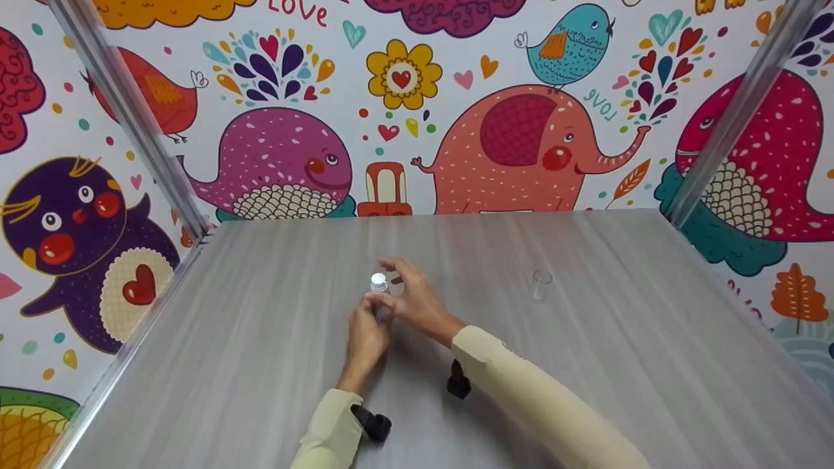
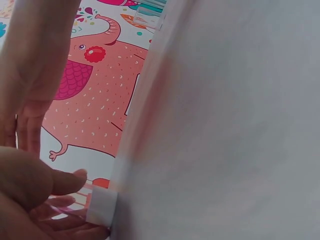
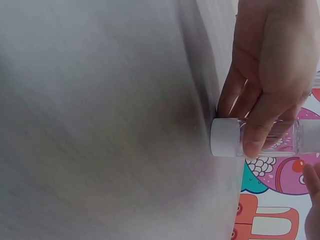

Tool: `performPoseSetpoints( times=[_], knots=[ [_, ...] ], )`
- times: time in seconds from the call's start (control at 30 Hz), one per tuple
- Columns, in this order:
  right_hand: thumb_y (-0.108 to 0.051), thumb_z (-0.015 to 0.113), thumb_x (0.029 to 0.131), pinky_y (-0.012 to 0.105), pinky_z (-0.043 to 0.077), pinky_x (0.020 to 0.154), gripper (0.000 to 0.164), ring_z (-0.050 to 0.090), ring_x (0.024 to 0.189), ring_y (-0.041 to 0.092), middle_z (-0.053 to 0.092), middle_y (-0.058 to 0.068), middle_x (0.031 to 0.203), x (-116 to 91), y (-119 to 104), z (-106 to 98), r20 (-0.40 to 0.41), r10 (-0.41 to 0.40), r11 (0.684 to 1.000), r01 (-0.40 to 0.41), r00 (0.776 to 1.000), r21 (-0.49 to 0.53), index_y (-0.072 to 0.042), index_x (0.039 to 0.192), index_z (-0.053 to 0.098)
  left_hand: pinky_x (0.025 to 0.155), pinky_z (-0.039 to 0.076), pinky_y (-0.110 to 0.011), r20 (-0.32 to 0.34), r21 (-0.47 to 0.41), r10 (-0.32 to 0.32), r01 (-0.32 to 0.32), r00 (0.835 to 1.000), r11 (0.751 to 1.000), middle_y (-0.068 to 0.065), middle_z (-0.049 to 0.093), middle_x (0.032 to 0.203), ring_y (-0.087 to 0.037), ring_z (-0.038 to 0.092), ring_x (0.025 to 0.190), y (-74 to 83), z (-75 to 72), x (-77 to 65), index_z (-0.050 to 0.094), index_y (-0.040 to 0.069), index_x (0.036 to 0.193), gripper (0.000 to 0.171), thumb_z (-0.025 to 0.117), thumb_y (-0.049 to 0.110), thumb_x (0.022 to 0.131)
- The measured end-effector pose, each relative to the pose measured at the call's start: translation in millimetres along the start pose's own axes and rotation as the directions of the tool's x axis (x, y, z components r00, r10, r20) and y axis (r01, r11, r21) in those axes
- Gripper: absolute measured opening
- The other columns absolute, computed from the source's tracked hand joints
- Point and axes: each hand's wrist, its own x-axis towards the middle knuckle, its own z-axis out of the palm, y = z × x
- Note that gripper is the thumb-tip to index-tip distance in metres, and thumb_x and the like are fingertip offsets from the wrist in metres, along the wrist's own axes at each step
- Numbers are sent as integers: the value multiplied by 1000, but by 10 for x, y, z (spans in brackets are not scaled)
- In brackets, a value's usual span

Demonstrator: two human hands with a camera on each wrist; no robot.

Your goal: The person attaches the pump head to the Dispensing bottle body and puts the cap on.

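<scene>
A small clear bottle with a white cap and a white base (image 1: 378, 281) stands upright near the middle of the table. My left hand (image 1: 369, 335) holds its clear body (image 3: 285, 137) between thumb and fingers, low down, with the white base (image 2: 102, 207) right at the tabletop. Around the top of the bottle is my right hand (image 1: 420, 301), thumb and fingers spread apart. In the right wrist view, its fingertips (image 3: 313, 180) are beside the white cap (image 3: 310, 136), with a gap between. The left hand covers part of the bottle in the head view.
A clear, empty drinking glass (image 1: 541, 285) stands on the grey table (image 1: 260, 365), right of the hands. Metal posts (image 1: 130, 117) rise at the table's back corners, before a wall printed with cartoon animals (image 1: 515, 156). Black wrist cameras (image 1: 373, 423) hang from both sleeves.
</scene>
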Motion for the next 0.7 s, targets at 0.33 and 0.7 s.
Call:
performPoseSetpoints(
  times=[0.33, 0.7],
  knots=[
    [-6, 59, 86, 32, 47, 93, 55, 52, 114, 15, 46, 1, 136, 36, -41, 4, 39, -62, 998, 61, 997, 29, -22, 136, 41, 74, 47, -47, 29, 23, -23, 22, 999, 999, -18, 67, 95, -33, 63, 89, -11, -11, 9, 57, 3, 105, 24, 62, 0, 82],
    [-3, 55, 89, 31, 49, 89, 39, 57, 104, 11, 58, 3, 119, 6, -8, 28, 37, -87, 996, 87, 995, 12, -11, 126, 51, 70, 46, -50, 6, 49, -9, 9, 1000, 999, -22, 66, 88, -39, 62, 83, -13, 1, 12, 56, 0, 96, 20, 63, -5, 78]
  ],
)
